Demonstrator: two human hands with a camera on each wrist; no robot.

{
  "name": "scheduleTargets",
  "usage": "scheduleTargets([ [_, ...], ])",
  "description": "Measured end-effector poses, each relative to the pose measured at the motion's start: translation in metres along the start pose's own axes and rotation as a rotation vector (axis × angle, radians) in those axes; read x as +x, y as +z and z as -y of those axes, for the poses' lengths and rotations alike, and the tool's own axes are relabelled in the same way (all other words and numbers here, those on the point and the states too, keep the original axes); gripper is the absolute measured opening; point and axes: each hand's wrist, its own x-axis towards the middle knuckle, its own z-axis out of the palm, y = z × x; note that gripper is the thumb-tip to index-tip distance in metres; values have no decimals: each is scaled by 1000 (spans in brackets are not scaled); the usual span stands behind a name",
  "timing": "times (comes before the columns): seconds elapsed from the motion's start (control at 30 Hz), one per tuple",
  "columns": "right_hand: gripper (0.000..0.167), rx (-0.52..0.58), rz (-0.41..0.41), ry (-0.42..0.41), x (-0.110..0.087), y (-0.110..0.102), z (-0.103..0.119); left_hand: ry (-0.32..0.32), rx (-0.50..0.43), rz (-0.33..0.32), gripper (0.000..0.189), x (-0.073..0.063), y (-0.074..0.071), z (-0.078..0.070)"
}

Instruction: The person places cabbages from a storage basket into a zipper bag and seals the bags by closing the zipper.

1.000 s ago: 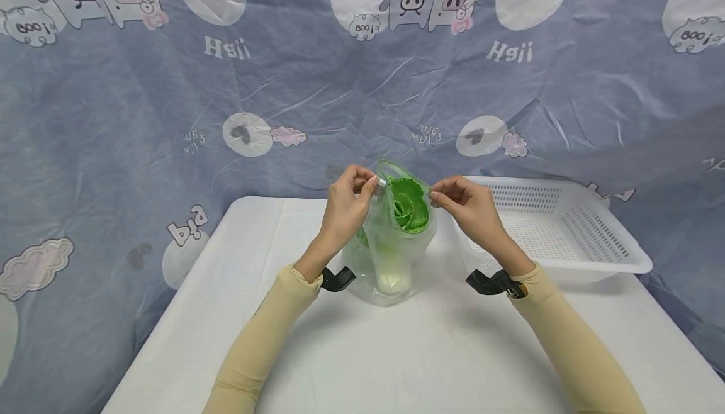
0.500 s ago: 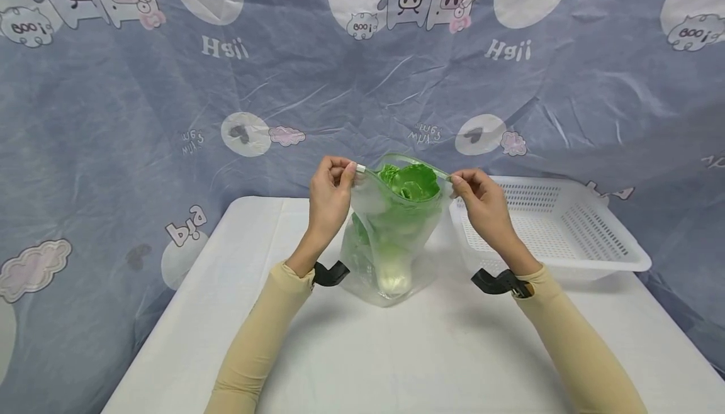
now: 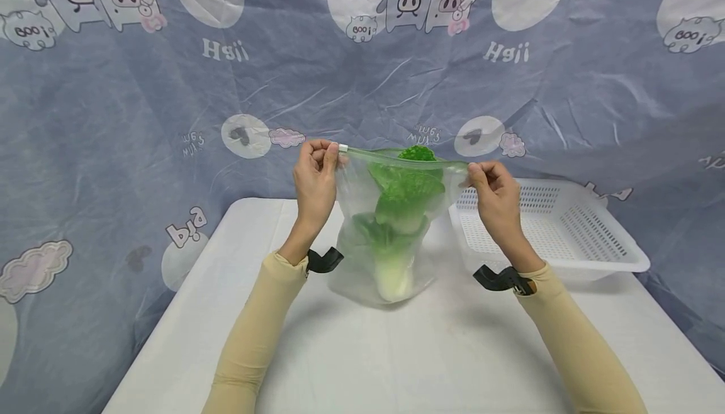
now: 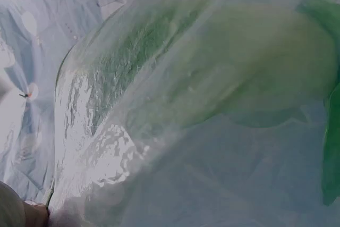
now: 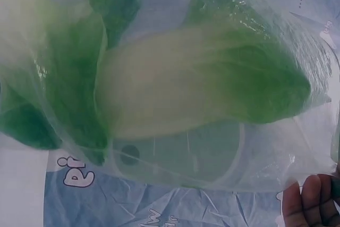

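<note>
In the head view a frosted see-through slider zip bag (image 3: 357, 269) stands upright on the table, its mouth stretched wide between both hands. My left hand (image 3: 314, 181) pinches the top left corner by the white slider (image 3: 343, 148). At the opposite corner, my right hand (image 3: 500, 203) grips the green-edged rim between thumb and fingers. Inside is leafy green Chinese cabbage (image 3: 404, 206) with pale stems; a leaf tip shows above the front rim. Through the film I cannot tell how many heads there are. Both wrist views look through the bag at the blurred cabbage (image 5: 164, 78).
A white perforated plastic basket (image 3: 544, 238) sits on the right of the white-covered table (image 3: 385, 363), behind my right forearm. A blue-grey patterned cloth (image 3: 317, 74) hangs behind the table.
The hands have moved apart and the left one has risen, pulling the rounded bag mouth into a wide, nearly straight line. The cabbage is now seen mostly through the front film.
</note>
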Motion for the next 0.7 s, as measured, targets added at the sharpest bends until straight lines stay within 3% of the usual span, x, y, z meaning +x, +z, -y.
scheduleTargets([
  [0.4, 14, 77, -40, -94, 2, 1, 7, 57, -109, -90, 13, 21, -10, -10],
  [0.57, 12, 62, -17, -147, 0, 6, 7, 96, -157, -129, 14, 32, -15, 2],
  [0.7, 12, 64, -2, -165, 0, 9, 6, 181, -169, -127, 16, 37, -19, 7],
])
